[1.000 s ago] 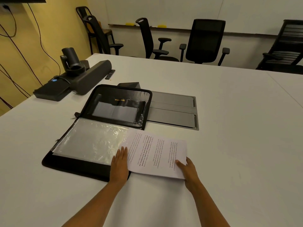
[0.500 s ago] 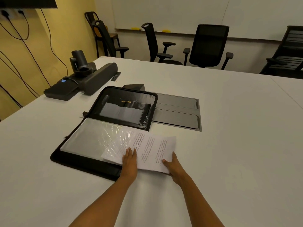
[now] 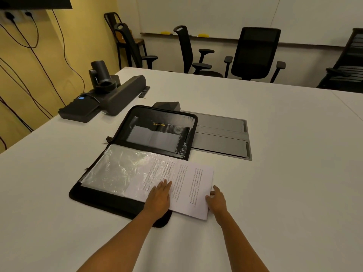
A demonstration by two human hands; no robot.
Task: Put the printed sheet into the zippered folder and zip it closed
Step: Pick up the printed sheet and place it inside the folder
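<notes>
The black zippered folder [image 3: 102, 201] lies open on the white table, its lid [image 3: 161, 112] propped up at the back. A clear plastic sleeve [image 3: 114, 169] covers its lower half. The printed sheet [image 3: 196, 185] lies sideways, its left part under the plastic and its right part sticking out past the folder's right edge. My left hand [image 3: 160, 195] rests flat, palm down, on the sleeve over the sheet. My right hand [image 3: 216, 201] holds the sheet's right edge near the front corner.
A grey cable hatch [image 3: 222, 138] is set into the table just right of the lid. A small black box [image 3: 167, 106] sits behind the lid. A conference camera and speaker bar [image 3: 110, 93] stand at the back left. Office chairs [image 3: 255, 54] line the far side.
The sheet has slid left, from lying beside the sleeve to lying partly under the plastic. Both hands moved left with it. The view has shifted slightly.
</notes>
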